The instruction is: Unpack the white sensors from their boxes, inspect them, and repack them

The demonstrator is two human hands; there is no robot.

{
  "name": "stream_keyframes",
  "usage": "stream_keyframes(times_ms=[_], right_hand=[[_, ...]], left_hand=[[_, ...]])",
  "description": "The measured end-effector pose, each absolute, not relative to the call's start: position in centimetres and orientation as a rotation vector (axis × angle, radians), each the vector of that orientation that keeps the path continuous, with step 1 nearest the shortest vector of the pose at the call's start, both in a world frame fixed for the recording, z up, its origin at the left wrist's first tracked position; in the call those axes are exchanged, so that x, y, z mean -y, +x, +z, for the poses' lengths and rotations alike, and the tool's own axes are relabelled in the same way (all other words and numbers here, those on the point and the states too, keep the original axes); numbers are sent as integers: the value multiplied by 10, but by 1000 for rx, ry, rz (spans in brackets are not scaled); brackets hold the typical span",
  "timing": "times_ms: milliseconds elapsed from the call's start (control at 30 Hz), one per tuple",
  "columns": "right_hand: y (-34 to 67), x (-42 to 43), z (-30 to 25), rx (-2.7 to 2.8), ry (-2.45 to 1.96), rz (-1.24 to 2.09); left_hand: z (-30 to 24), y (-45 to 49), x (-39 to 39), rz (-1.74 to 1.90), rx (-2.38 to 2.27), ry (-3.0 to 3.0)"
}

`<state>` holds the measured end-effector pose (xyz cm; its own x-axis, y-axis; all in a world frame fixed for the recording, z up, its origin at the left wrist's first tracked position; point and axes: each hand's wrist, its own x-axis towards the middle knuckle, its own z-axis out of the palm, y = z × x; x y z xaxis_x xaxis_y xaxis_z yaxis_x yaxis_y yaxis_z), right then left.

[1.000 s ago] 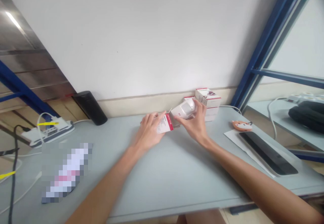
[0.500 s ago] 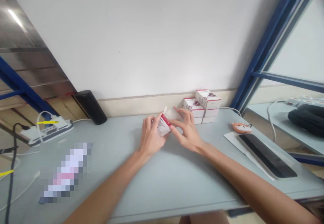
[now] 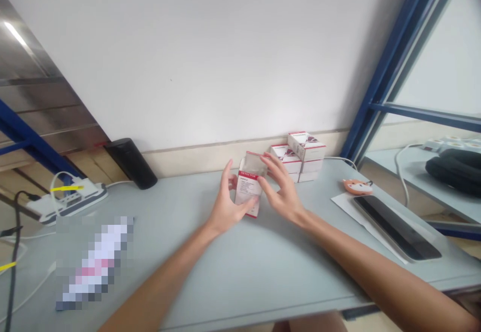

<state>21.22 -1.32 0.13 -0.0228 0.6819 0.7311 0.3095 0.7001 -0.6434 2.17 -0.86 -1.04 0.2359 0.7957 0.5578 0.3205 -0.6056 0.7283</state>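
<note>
A small white and red cardboard box [image 3: 248,184], printed "DETECTOR", stands between my hands with its top flap raised. My left hand [image 3: 227,207] holds its lower part, thumb across the printed front and index finger pointing up at the left side. At the upper right, my right hand [image 3: 281,187] has its fingertips on the raised flap and its thumb by the box's right edge. What the box contains cannot be seen. Behind my right hand are several similar boxes [image 3: 308,149], stacked against the wall.
On the left are a black cylinder [image 3: 131,164], a white power strip [image 3: 75,199] with cables, and a pixelated item [image 3: 101,257]. A long black-topped device [image 3: 396,227] lies on white paper to the right, near an orange fox-like item [image 3: 357,187]. Blue metal frames flank the desk.
The box has turned from tilted to more upright, showing more of its front. My left thumb has moved down across it, and the left index finger has lifted off the top edge.
</note>
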Motion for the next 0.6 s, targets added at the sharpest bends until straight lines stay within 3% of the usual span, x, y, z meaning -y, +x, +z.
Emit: stream_keyframes(times_ms=[167, 600], right_hand=[[223, 15, 11, 1816, -769, 354], [217, 12, 10, 1629, -700, 329]], left_hand=[[-15, 23, 6, 1329, -980, 2184], [-24, 20, 5, 1442, -1000, 2181]])
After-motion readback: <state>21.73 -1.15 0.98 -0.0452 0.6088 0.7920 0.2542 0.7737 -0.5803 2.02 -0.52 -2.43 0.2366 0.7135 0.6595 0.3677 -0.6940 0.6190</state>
